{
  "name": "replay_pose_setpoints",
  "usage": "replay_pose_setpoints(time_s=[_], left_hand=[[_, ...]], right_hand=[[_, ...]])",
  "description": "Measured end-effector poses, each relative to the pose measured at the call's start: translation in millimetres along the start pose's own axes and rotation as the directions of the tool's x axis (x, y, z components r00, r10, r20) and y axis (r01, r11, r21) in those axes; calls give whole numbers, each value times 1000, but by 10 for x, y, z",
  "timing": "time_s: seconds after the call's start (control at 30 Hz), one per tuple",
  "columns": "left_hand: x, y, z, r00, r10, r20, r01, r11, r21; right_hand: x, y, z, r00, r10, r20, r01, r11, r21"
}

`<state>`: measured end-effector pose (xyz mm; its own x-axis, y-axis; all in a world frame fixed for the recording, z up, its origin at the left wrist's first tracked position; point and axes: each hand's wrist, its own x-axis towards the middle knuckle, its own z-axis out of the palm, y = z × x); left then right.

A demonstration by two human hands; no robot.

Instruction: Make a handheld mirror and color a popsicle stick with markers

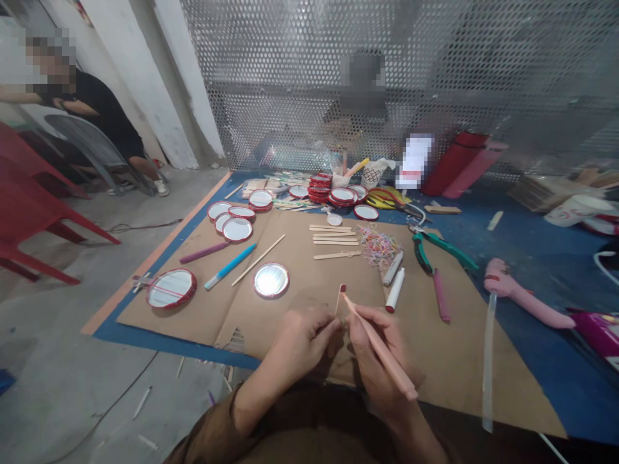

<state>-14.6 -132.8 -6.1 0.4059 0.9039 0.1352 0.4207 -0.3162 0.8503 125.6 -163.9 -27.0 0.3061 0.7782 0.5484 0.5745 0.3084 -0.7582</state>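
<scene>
And here we are over the cardboard sheet [300,258], where the work in hand is close, fine colouring: the left hand [302,341] is pinched shut on a thin wooden stick [337,303], held upright between finger and thumb, its dark red top end standing just clear of the fingers. The right hand [374,348] is curled in a writing grip around a peach-pink pen [382,351], with the pen's tip right up beside that red end, though whether they touch is hard to call from here. What this moment calls for is a steady pinch and a light, controlled touch at the tip — that stick is a slim target. Spread out ahead are craft sticks [335,241] laid in a neat row, a tangle of rubber bands [377,248], green-handled pliers [425,251] and a white marker [395,290]. Over to the left, a blue marker [229,265] lies near a red-rimmed round mirror [271,280] — and more red-rimmed mirrors sit in stacks along the far edge. Beyond, a co-worker [91,109] sits by the wall.
</scene>
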Motion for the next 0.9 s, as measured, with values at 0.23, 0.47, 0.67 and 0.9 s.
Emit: replay_pose_setpoints(time_s=[0.23, 0.47, 0.67, 0.9], left_hand=[[14, 17, -6, 1000, 1, 6, -1, 1000, 7], [-1, 6, 0, 1000, 7, 9, -7, 1000, -8], [9, -6, -2, 1000, 3, 11, -3, 1000, -19], [14, -14, 8, 1000, -6, 24, 7, 998, -55]], right_hand=[[-2, 9, -14, 999, 44, 27, -44, 999, 24], [18, -24, -23, 1000, 18, 11, -19, 999, 28], [-3, -10, -17, 1000, 13, 4, -13, 1000, 23], [2, -44, -4, 1000, -17, 22, 16, 999, 28]])
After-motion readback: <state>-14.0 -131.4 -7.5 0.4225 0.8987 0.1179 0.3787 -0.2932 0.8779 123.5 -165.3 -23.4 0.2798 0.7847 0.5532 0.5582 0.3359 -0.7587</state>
